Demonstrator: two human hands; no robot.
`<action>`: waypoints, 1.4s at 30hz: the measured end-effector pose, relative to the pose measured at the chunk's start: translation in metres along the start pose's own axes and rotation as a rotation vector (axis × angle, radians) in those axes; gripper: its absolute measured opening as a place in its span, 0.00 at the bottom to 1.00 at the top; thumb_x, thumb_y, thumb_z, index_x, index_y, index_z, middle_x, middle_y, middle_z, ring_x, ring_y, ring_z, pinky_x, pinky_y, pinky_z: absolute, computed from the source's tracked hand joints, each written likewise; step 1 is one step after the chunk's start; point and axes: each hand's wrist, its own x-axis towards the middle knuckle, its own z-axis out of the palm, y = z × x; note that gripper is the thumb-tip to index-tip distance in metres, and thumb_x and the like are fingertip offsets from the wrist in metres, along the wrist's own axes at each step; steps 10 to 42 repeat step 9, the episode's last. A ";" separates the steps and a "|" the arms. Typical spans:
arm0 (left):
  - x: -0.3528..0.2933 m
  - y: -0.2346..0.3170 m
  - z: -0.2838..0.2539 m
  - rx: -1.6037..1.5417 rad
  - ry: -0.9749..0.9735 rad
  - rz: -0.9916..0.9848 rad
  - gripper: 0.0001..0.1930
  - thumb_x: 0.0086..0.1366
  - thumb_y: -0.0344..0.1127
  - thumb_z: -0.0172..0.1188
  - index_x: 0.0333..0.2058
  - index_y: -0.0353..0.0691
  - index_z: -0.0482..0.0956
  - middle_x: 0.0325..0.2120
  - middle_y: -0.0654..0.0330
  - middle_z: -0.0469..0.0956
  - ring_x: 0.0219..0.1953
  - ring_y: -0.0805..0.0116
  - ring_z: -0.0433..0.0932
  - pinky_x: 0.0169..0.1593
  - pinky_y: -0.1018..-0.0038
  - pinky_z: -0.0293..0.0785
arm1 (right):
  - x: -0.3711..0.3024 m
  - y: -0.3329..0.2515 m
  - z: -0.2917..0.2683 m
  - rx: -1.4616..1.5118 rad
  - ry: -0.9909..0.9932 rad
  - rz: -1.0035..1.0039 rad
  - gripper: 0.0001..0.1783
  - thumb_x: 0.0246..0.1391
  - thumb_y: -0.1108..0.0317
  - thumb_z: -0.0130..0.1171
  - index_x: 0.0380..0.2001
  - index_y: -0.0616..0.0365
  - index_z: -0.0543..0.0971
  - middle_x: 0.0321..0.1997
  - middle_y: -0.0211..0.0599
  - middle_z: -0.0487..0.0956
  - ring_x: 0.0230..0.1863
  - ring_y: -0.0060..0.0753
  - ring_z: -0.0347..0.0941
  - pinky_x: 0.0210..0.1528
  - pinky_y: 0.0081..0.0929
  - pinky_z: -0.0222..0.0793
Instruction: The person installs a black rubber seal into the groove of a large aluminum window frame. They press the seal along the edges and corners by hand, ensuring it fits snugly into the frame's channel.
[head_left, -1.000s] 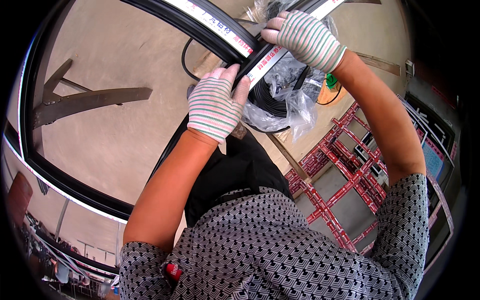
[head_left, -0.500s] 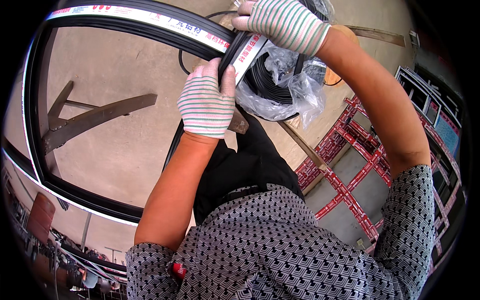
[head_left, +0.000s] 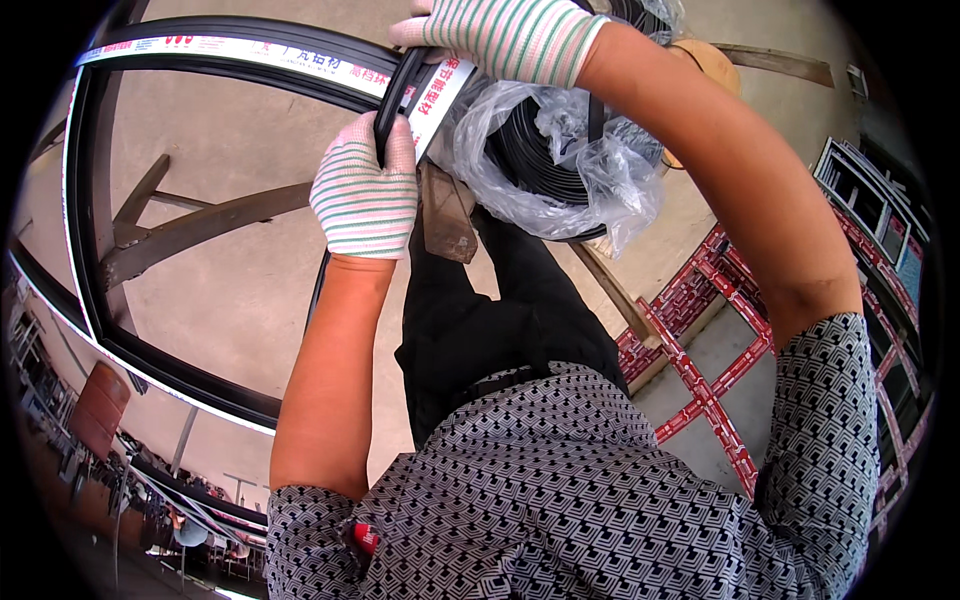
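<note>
My left hand (head_left: 365,190), in a striped knit glove, is closed around a black rubber strip (head_left: 400,92), with the thumb along one side. The strip bends over the corner of a large black window frame (head_left: 180,385), whose faces carry white printed film (head_left: 240,48). Farther up, my right hand (head_left: 505,38), gloved alike, has its fingers bent over the upper part of the strip at the frame corner; its fingertips are partly hidden. To the right of the corner lies a coil of black strip (head_left: 540,165) partly wrapped in clear plastic (head_left: 620,190).
A wooden block (head_left: 448,215) lies under the frame corner, near my legs. Dark metal supports (head_left: 220,215) show through the frame opening. At the right, red-and-white wrapped frames (head_left: 700,385) are spread over the floor. A brown panel (head_left: 98,408) stands at far left.
Both hands and the rubber strip have shifted left, away from the coil. The frame corner appears farther left too, and the wooden block beneath it shows more. The view has shifted slightly.
</note>
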 end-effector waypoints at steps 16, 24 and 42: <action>-0.001 -0.025 -0.015 -0.021 0.007 -0.080 0.17 0.76 0.45 0.64 0.46 0.33 0.85 0.30 0.52 0.86 0.30 0.64 0.83 0.41 0.69 0.80 | -0.002 -0.009 0.005 0.033 0.323 0.023 0.09 0.50 0.67 0.66 0.36 0.48 0.80 0.34 0.38 0.80 0.39 0.52 0.81 0.41 0.45 0.77; -0.001 -0.025 -0.015 -0.021 0.007 -0.080 0.17 0.76 0.45 0.64 0.46 0.33 0.85 0.30 0.52 0.86 0.30 0.64 0.83 0.41 0.69 0.80 | -0.002 -0.009 0.005 0.033 0.323 0.023 0.09 0.50 0.67 0.66 0.36 0.48 0.80 0.34 0.38 0.80 0.39 0.52 0.81 0.41 0.45 0.77; -0.001 -0.025 -0.015 -0.021 0.007 -0.080 0.17 0.76 0.45 0.64 0.46 0.33 0.85 0.30 0.52 0.86 0.30 0.64 0.83 0.41 0.69 0.80 | -0.002 -0.009 0.005 0.033 0.323 0.023 0.09 0.50 0.67 0.66 0.36 0.48 0.80 0.34 0.38 0.80 0.39 0.52 0.81 0.41 0.45 0.77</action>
